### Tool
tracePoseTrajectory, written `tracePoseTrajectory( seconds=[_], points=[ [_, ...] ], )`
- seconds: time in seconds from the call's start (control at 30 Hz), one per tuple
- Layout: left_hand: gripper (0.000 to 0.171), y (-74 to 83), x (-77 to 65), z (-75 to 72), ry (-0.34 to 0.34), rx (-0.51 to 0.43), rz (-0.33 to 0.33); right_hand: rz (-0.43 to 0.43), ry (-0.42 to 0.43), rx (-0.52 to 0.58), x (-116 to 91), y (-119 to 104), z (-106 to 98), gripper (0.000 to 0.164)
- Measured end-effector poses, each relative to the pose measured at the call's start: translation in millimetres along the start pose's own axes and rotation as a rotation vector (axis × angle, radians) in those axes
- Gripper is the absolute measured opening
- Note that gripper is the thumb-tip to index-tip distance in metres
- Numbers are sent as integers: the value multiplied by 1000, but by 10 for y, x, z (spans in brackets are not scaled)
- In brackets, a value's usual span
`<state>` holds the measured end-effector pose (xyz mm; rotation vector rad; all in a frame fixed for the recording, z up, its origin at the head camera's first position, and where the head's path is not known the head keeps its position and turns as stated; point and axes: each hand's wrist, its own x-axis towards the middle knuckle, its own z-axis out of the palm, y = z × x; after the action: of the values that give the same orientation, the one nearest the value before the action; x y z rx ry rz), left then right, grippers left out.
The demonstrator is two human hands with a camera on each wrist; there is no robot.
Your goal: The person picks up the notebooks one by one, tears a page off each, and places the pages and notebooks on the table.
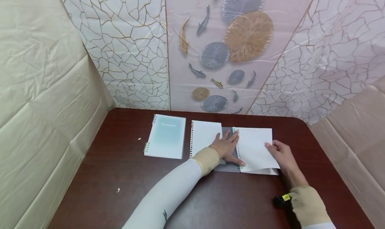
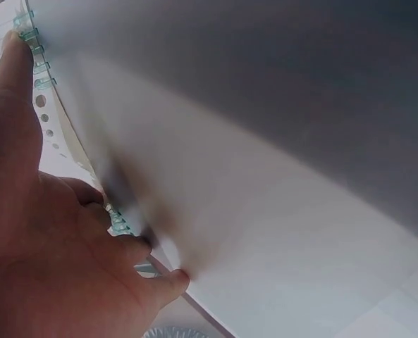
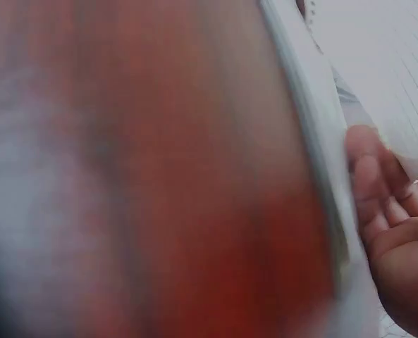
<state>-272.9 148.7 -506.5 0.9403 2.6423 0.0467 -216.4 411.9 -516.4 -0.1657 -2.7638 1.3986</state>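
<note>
- White sleeve [image 1: 168,192] on the left arm, nearest the head camera, slanting up from the bottom edge.
- Patterned backdrop [image 1: 135,38] behind the table, with cracked gold lines on white and a pink middle panel of fish and discs; beige sheeting [image 1: 36,122] hangs at the left.
- Dark reddish-brown tabletop [image 1: 186,195] with rounded far corners.
- Open notebook [image 1: 267,171] on the tabletop, right of the middle, its grey cover [image 1: 230,167] laid out to the left.
- Closed notebook [image 1: 166,137], pale blue and white, well to the left, ring clips [image 1: 146,147] along its left edge.
- Top page [image 1: 255,145] of the open notebook, its lower right part raised off what lies beneath; ruled lines show in the right wrist view.
- Loose sheet [image 1: 206,132] between the two notebooks, holes down its left edge, its right side overlapping the grey cover.
- Left hand [image 1: 227,147] spread wide, pressing along the open notebook's bound edge, thumb near the lower end, beside green rings [image 2: 45,83].
- Right hand [image 1: 282,155] pinching the top page at its right edge, thumb above.
- Beige bands [image 1: 207,160] round both wrists.
- Black object [image 1: 279,201] with a yellow label, beside the right wrist band.
- Tiny white scraps [image 1: 118,190] on the left of the tabletop.
</note>
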Motion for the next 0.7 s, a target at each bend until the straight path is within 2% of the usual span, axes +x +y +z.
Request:
tracePoseTrajectory(
  seconds=[0.13,0.2,0.3,0.4,0.47,0.57,0.7],
  points=[
    [128,-20,118,63,-36,-10,-12,65,-157,20,3,-208,-164,62],
    [130,-30,142,84,-44,-19,-15,91,-232,-36,-12,-336,-246,66],
    [131,-47,157,102,-59,-20,-22,83,-319,-140,-47,-507,-320,53],
    [131,-53,127,92,-51,-30,-26,15,-314,-266,-115,-609,-337,35],
    [130,-51,103,79,-44,-31,-24,-53,-271,-307,-171,-611,-331,28],
    [129,-43,104,72,-38,-31,-21,-132,-192,-350,-257,-522,-314,28],
    [131,-50,172,110,-53,-39,-18,-178,-131,-320,-353,-295,-278,33]
  ],
)
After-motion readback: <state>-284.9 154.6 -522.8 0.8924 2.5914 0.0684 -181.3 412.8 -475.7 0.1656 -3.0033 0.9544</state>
